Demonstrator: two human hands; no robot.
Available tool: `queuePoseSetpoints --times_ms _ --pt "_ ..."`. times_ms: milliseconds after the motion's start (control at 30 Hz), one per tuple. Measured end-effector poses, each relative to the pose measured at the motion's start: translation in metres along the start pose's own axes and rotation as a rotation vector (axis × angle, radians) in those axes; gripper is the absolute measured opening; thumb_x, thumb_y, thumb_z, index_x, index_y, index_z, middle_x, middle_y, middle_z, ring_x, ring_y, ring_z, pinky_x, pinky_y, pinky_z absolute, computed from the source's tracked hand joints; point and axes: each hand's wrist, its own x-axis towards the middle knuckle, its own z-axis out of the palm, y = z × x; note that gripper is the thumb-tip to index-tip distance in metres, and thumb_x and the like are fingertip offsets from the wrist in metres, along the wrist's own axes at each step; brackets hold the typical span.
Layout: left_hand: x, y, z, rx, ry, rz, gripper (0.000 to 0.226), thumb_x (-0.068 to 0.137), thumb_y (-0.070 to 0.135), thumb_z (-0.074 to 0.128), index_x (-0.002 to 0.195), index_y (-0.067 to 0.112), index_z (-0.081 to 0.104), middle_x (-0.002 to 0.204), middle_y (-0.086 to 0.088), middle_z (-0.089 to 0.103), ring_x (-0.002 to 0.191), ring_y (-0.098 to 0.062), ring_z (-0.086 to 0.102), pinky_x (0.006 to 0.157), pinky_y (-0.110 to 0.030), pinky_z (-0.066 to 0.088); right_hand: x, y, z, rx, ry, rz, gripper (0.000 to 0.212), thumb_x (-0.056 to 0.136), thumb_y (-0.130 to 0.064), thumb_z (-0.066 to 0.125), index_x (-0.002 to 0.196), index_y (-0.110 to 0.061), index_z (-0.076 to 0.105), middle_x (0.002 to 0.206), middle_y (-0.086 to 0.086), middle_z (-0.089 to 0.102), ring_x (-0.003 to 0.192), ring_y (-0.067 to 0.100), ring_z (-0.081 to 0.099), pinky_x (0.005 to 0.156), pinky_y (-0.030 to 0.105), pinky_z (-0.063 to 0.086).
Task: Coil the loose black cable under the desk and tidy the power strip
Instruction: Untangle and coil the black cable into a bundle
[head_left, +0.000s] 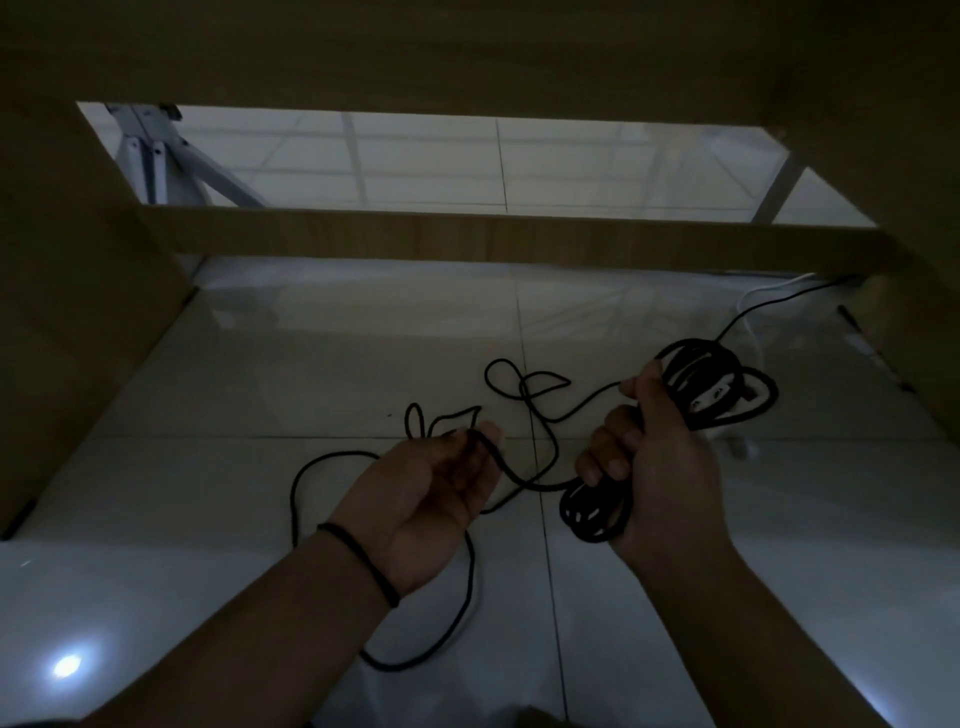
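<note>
Right hand is gripping a bundle of wound loops of the thin black rubbery cable, fingers curled round it. Left hand at its 9 o'clock is lying palm-up, fingers loosely hooking the slack run. Remaining cable is sprawling on the glossy white tiled floor under the wooden desk. Looks light, limp, kink-prone; best taking slack just beside the bundle.

Bare forearms, no sleeves; a thin black band circles the left wrist
</note>
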Motion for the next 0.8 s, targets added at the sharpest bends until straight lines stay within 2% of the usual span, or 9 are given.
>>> queuePoseSetpoints --times_ms 133,300,400,500,600,700,800 --pt "0.000 0.000 0.004 0.027 -0.059 0.060 0.020 0.095 0.006 0.042 0.085 0.002 0.060 0.061 -0.008 0.065 0.050 -0.015 0.063 0.062 -0.034 0.058 -0.002 0.002 0.002 -0.041 0.012 0.007 0.029 0.094 -0.036 0.049 0.073 -0.015 0.050 0.044 -0.004 0.030 0.031 0.008 0.027 0.034 0.018 0.029" --pt "0.003 0.012 0.002 0.044 -0.087 0.161 0.022 0.097 0.010 0.039 0.087 0.006 0.057 0.066 -0.004 0.060 0.058 -0.016 0.062 0.067 -0.033 0.060 0.009 -0.018 -0.008 -0.003 0.041 -0.005 0.028 0.096 -0.036 0.044 0.076 -0.017 0.049 0.044 -0.007 0.032 0.033 0.006 0.029 0.035 0.017 0.031" --pt "0.004 0.011 0.002 0.148 -0.106 0.229 0.020 0.097 0.012 0.041 0.092 0.005 0.060 0.066 -0.003 0.061 0.061 -0.015 0.065 0.066 -0.029 0.060 0.014 -0.023 -0.013 -0.033 0.071 -0.021 0.026 0.097 -0.033 0.045 0.077 -0.017 0.049 0.043 -0.007 0.032 0.032 0.007 0.029 0.035 0.017 0.030" --pt "0.002 0.006 0.003 0.390 -0.101 0.275 0.019 0.094 0.014 0.046 0.094 0.008 0.064 0.070 -0.003 0.064 0.066 -0.015 0.067 0.069 -0.028 0.059 0.015 -0.019 -0.013 -0.189 0.065 -0.031 0.025 0.096 -0.031 0.049 0.075 -0.016 0.051 0.044 -0.005 0.034 0.031 0.007 0.030 0.035 0.018 0.029" --pt "0.003 0.001 0.001 0.627 -0.089 0.271 0.016 0.090 0.017 0.054 0.094 0.010 0.068 0.080 -0.004 0.066 0.079 -0.016 0.065 0.077 -0.029 0.056 0.011 -0.010 -0.011 -0.441 -0.003 -0.041 0.026 0.093 -0.030 0.053 0.072 -0.015 0.053 0.048 -0.002 0.039 0.035 0.010 0.033 0.038 0.021 0.030" --pt "0.005 -0.006 -0.001 0.804 -0.073 0.330 0.021 0.086 0.015 0.061 0.106 0.011 0.068 0.080 -0.002 0.071 0.075 -0.010 0.067 0.071 -0.022 0.056 0.007 0.002 -0.007 -0.657 -0.082 -0.060 0.028 0.092 -0.033 0.053 0.074 -0.011 0.053 0.047 -0.001 0.041 0.038 0.014 0.040 0.044 0.027 0.037" --pt "0.005 -0.013 -0.002 0.871 -0.111 0.394 0.033 0.083 0.011 0.066 0.114 0.022 0.061 0.074 0.001 0.073 0.074 -0.009 0.069 0.067 -0.019 0.056 0.003 0.011 -0.006 -0.746 -0.119 -0.064 0.031 0.091 -0.036 0.053 0.072 -0.012 0.055 0.050 0.001 0.049 0.045 0.016 0.051 0.053 0.030 0.045"
